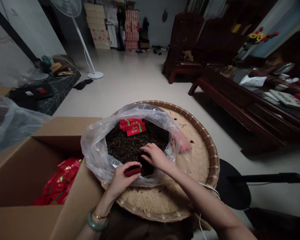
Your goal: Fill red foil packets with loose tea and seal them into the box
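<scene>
A clear plastic bag of dark loose tea leaves sits on a round woven bamboo tray. My left hand is closed on a small red packet at the bag's near edge. Just beside it, my right hand reaches into the leaves with its fingers curled on a dark object that I cannot make out. A few red packets with green and gold print lie on the leaves at the far side.
An open cardboard box at the left holds several red packets. Another plastic bag is at the far left. A dark wooden table stands at the right, a standing fan behind.
</scene>
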### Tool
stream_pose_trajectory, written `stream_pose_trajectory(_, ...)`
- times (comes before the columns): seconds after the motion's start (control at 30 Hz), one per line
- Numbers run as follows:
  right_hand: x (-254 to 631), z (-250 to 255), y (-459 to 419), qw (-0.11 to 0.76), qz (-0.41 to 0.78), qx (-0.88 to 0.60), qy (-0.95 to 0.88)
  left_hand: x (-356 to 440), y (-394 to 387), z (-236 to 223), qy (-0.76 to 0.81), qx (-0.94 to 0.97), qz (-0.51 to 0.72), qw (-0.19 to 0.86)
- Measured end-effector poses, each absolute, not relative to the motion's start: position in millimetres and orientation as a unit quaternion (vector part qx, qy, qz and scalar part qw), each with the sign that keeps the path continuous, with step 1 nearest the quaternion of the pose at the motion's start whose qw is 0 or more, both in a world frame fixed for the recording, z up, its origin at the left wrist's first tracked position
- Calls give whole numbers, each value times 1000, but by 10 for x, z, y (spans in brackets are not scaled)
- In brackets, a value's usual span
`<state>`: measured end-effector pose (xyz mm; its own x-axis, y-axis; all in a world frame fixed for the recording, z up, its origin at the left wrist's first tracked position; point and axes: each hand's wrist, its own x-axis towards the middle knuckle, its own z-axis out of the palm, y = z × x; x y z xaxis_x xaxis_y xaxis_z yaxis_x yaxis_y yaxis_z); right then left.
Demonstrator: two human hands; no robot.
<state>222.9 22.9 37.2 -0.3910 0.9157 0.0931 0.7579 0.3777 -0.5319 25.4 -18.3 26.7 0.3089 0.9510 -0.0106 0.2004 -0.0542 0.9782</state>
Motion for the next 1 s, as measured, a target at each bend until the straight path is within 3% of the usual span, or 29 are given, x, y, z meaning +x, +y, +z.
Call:
stream_pose_trajectory(0.1, 2045, 323, 325, 130, 179, -533, -817, 242, -207, 240, 458, 639, 374, 492)
stream_pose_trajectory(0.2, 1927, 287, 433, 132, 227, -553, -791, 195, -215, 195, 473, 668, 400, 412)
stream_pose_trajectory(0.37, 1968, 249, 545, 197, 307, -555, -747, 67, -179, 170, 390, 771, 455, 213)
stream_pose_trajectory(0.57, 2127, 168, 540, 296, 424, -570, -639, 15, -128, 283, 338, 813, 462, 107)
stream_pose_trajectory(0.87, 2198, 331, 433, 369, 623, -518, -455, 14, -77, 413, 342, 836, 425, 61)
stream_pose_trajectory(1.0, 2218, 429, 394, 401, 654, -509, -390, -10, -39, 404, 350, 845, 404, 24)
